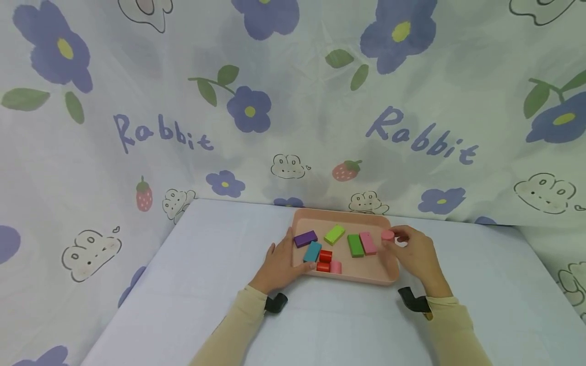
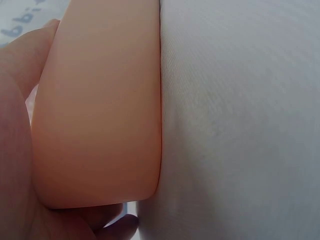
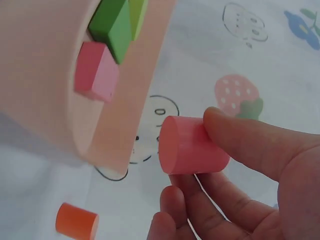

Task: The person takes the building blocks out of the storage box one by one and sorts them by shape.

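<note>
A pale pink tray holds several coloured pieces. My left hand grips its near left corner, thumb over the near rim, fingers along the side; the left wrist view shows the tray's outer wall against this hand. My right hand pinches a pink cylinder between thumb and fingers, at the tray's right rim in the head view. Inside the tray are a purple block, a blue block, a yellow-green block, a green block and a pink block.
Two red cylinders and another pink cylinder lie by the tray's near left corner, inside it. Outside the tray, an orange cylinder lies on the white table in the right wrist view. A patterned cloth hangs behind the table.
</note>
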{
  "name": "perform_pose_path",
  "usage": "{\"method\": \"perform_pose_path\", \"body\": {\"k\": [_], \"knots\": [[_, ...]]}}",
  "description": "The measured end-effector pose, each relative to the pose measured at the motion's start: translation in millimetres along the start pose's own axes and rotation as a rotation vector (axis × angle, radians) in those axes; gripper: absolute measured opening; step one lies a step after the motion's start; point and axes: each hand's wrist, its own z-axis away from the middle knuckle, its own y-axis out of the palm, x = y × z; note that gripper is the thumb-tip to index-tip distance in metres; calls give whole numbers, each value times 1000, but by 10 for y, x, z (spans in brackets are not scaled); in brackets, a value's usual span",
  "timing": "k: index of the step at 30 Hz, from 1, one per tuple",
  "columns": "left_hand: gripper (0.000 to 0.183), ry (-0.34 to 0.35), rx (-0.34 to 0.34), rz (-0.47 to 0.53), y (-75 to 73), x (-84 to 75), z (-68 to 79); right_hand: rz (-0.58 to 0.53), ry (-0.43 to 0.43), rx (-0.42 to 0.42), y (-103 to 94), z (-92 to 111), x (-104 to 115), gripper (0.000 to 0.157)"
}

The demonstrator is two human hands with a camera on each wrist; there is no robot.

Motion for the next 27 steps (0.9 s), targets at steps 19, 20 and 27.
{"method": "perform_pose_path", "body": {"k": [19, 20, 27], "knots": [[116, -2, -5, -11, -2, -16, 19, -2, 77, -155, -83, -76, -234, 45], [116, -1, -4, -11, -3, -18, 17, -6, 76, -166, -95, -81, -251, 45], [116, -1, -7, -16, -1, -22, 9, -27, 140, -198, -133, -119, -355, 46]]}}
